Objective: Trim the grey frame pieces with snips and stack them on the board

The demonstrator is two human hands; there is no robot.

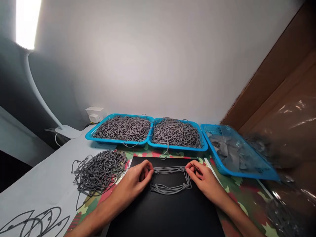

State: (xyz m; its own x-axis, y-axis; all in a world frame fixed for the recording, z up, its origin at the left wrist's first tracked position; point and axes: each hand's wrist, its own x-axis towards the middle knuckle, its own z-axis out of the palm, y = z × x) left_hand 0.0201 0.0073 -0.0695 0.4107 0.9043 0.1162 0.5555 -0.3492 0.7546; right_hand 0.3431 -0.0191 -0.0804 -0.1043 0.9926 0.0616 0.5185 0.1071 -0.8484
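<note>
Several thin grey gasket-like loops lie together as a rough four-sided frame on a black mat. My left hand pinches their upper left corner between thumb and fingertips. At the upper right corner, my right hand pinches the loops in the same way. Something thin and dark shows between the fingers of the right hand, too small to name. A tangled heap of similar grey loops sits left of my left hand.
Behind the mat stand a left blue basket and a middle blue basket, both heaped with grey loops. A right blue basket holds flat grey pieces and clear plastic. Loose loops lie front left. A lamp stands at left.
</note>
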